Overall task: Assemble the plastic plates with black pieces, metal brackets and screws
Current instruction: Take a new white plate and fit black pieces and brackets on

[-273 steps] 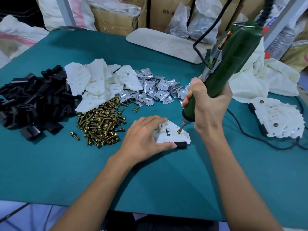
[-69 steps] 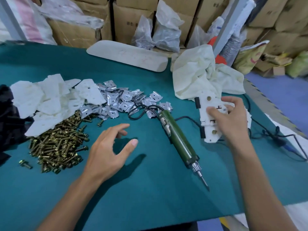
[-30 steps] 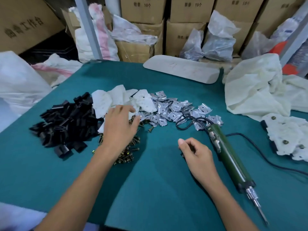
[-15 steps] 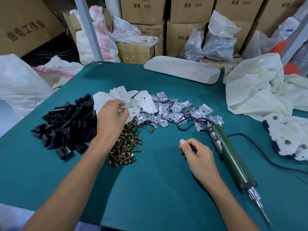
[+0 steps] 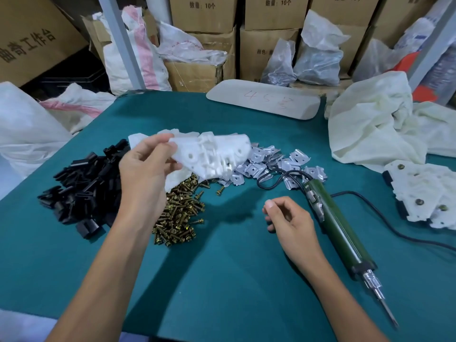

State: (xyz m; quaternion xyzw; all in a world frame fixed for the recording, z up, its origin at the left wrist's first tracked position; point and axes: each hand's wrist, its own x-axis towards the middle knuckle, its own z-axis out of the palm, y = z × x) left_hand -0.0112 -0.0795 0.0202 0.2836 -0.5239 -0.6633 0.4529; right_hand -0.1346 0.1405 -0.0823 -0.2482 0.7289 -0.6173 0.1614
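The left hand (image 5: pixel 145 169) is raised over the piles, thumb and fingers pinching one end of a white plastic plate (image 5: pixel 212 154) — ribbed, with round holes, held flat in the air above the brass screws (image 5: pixel 180 213). The right hand (image 5: pixel 291 220) rests on the green table (image 5: pixel 222 280), fingers loosely curled, holding nothing — beside the green screwdriver (image 5: pixel 338 225).

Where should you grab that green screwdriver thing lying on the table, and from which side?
Grip the green screwdriver round the middle of its thick barrel, right hand coming from above on its left. It lies flat; the pointed bit is at the near end and the cable at the far end.
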